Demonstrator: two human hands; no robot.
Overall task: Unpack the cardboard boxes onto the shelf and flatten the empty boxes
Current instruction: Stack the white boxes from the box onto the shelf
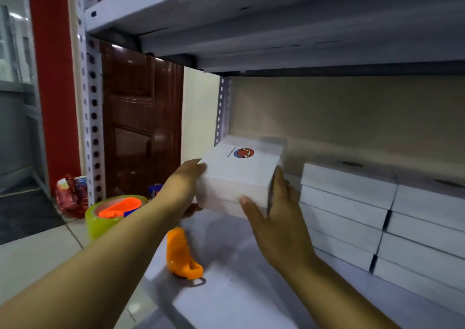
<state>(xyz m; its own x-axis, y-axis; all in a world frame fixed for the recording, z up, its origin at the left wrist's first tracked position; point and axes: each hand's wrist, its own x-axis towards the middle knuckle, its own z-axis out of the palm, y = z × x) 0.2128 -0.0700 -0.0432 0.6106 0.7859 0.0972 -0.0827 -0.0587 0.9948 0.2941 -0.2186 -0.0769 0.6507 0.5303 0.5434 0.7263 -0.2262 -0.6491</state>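
Note:
I hold a small stack of flat white boxes (239, 177) between both hands, just above the white shelf board (226, 291). The top box bears a round red and blue logo. My left hand (186, 185) grips the stack's left side, thumb at the top corner. My right hand (274, 218) presses its right side, thumb across the front. The stack sits at the shelf's left end, near the rear corner post (221, 109). To its right stand two stacks of the same white boxes (352, 202), several high.
An orange tape dispenser (181, 255) with a yellowish tape roll (110, 215) lies at the shelf's front left edge, under my left forearm. Another shelf board (251, 21) hangs close overhead. A perforated front post (90, 102), a brown door (141, 117) and red bags (70, 197) on the floor are left.

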